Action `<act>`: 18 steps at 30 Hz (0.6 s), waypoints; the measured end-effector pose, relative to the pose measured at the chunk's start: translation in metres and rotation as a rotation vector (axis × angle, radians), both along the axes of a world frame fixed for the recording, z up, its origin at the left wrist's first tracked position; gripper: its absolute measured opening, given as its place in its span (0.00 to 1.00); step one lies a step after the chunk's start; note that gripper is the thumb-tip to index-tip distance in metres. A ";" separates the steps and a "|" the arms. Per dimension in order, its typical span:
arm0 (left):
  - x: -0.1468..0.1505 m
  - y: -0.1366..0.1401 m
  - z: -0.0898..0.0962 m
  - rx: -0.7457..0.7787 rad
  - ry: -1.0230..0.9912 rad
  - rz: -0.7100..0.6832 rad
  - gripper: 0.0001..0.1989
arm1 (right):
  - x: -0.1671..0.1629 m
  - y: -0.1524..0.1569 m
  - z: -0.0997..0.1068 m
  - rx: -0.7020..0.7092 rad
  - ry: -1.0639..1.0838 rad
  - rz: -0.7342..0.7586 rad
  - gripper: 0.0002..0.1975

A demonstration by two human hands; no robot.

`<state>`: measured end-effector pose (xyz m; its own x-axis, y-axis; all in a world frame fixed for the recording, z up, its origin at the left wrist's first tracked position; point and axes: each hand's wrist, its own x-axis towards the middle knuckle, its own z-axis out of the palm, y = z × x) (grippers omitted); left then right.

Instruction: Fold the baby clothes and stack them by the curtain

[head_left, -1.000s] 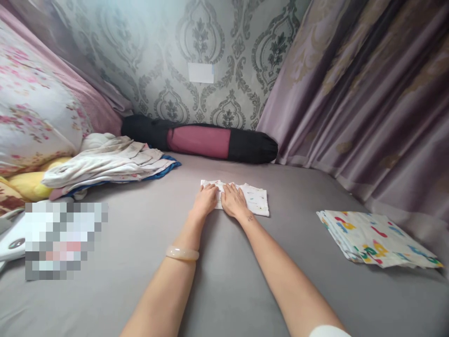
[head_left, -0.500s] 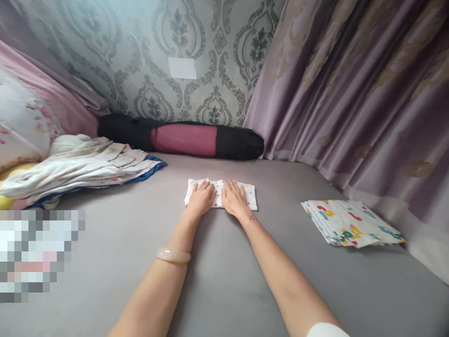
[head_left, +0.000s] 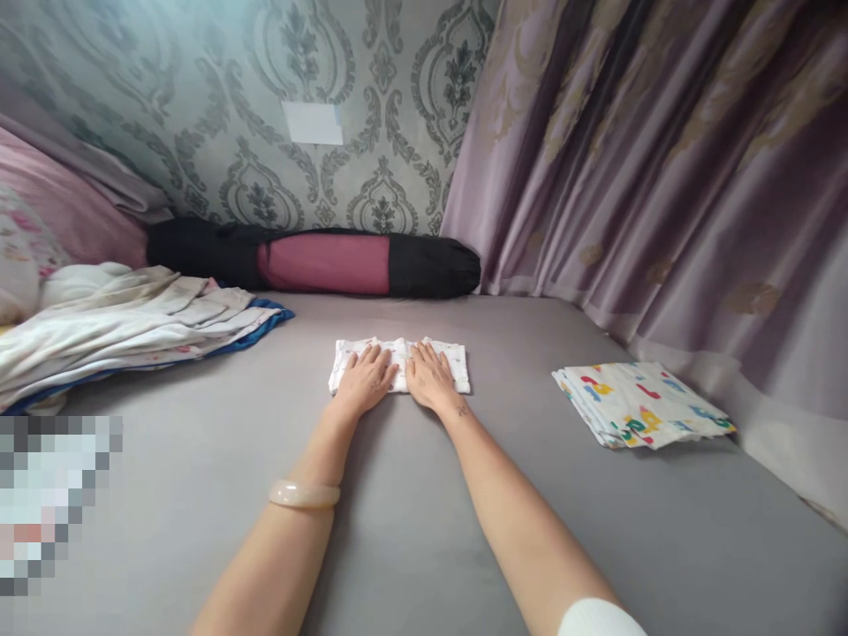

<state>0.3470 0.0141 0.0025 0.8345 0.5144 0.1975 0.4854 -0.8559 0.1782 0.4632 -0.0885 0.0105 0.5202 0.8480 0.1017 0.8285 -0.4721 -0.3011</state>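
A small white cloth (head_left: 459, 368) with a faint print lies folded into a flat rectangle on the grey bed sheet (head_left: 411, 521). My left hand (head_left: 364, 375) rests palm down on its left half, fingers stretched out and a little apart. On the right half lies my right hand (head_left: 429, 373), also flat with its fingers extended. Both palms press on the cloth without gripping it, and they cover much of its surface. A pale bangle (head_left: 305, 494) circles my left forearm.
To the right sits a folded white cloth (head_left: 646, 402) with colourful shapes. A pile of white clothes (head_left: 152, 309) lies at the left. Along the patterned wall stretches a black and maroon long bag (head_left: 324, 262). Purple curtains (head_left: 596, 159) hang at the right. A blurred patch covers something lower left.
The view has turned slightly to the right, so everything sits further left in the picture. Both hands stay flat on the folded cloth, with hardly any movement over it.
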 end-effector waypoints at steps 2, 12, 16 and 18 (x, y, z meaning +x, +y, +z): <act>-0.001 0.001 0.000 0.023 -0.006 0.024 0.20 | 0.004 -0.003 0.000 0.017 -0.023 -0.044 0.28; 0.000 0.000 -0.001 0.027 0.025 0.128 0.21 | 0.012 -0.004 -0.010 -0.009 -0.039 -0.114 0.29; -0.001 0.001 -0.002 0.022 0.002 0.124 0.21 | 0.013 -0.004 -0.008 -0.026 -0.021 -0.109 0.29; -0.002 0.002 -0.001 0.010 -0.013 0.115 0.21 | 0.014 -0.006 -0.006 -0.032 -0.014 -0.115 0.28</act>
<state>0.3451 0.0159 0.0015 0.7676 0.6043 0.2137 0.5779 -0.7967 0.1772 0.4774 -0.0941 0.0044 0.6126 0.7859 0.0836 0.7726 -0.5732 -0.2731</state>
